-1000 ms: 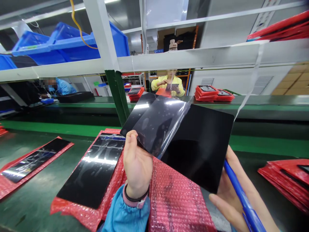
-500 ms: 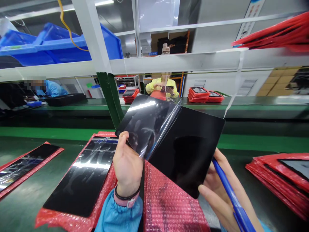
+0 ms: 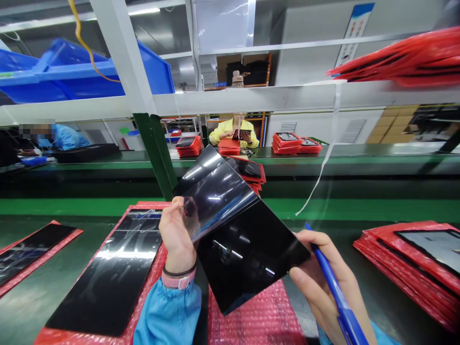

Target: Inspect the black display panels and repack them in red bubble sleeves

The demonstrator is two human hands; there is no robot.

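Observation:
My left hand (image 3: 176, 235) is closed on the edge of a black glass panel (image 3: 247, 254) and on the clear protective film (image 3: 215, 196) that is peeled up from its left part. My right hand (image 3: 323, 287) supports the panel's lower right corner from beneath and also holds a blue pen (image 3: 334, 292) that points up and away. The panel is tilted over a sheet of red bubble wrap (image 3: 258, 321). Another black panel (image 3: 111, 273) lies flat on red bubble wrap just left of my left arm.
A stack of red-wrapped panels (image 3: 413, 258) sits at the right, and one more panel (image 3: 25, 249) lies at the far left on the green belt (image 3: 359, 208). Blue bins (image 3: 89, 72) stand on the white shelf above. Two other people work across the line.
The panel has tilted down flatter and lower toward me. The film stays peeled back in my left hand. The view has shifted right, so the side stacks moved left.

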